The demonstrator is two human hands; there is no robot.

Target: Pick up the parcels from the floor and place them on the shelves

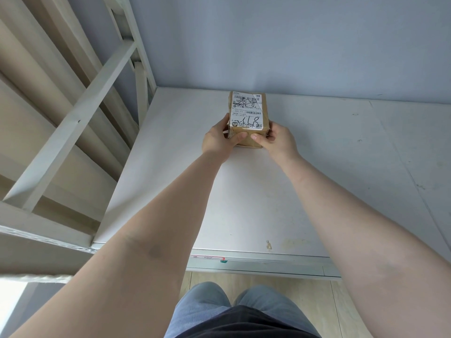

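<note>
1. Both hands hold one small cardboard parcel (247,115) by its near end: the left hand (218,140) wraps the left corner with its thumb across the front face, and the right hand (277,140) mirrors it on the right corner, thumb on the front. The grasp looks firm, with fingers curled round the edges.
2. The parcel sits far back on the white shelf board (341,167), its far end near the pale blue wall (292,45), label (247,111) up. Whether its base is fully down I cannot tell; the near edge may be slightly lifted.
3. To finish well, I would lower the near end flat, then slide the parcel straight back, square to the wall.
4. Loosen the thumbs first, then draw the fingers out sideways so the box is not dragged forward.
5. Keep clear of the shelf frame (73,118) on the left when pulling the arms out.
</note>
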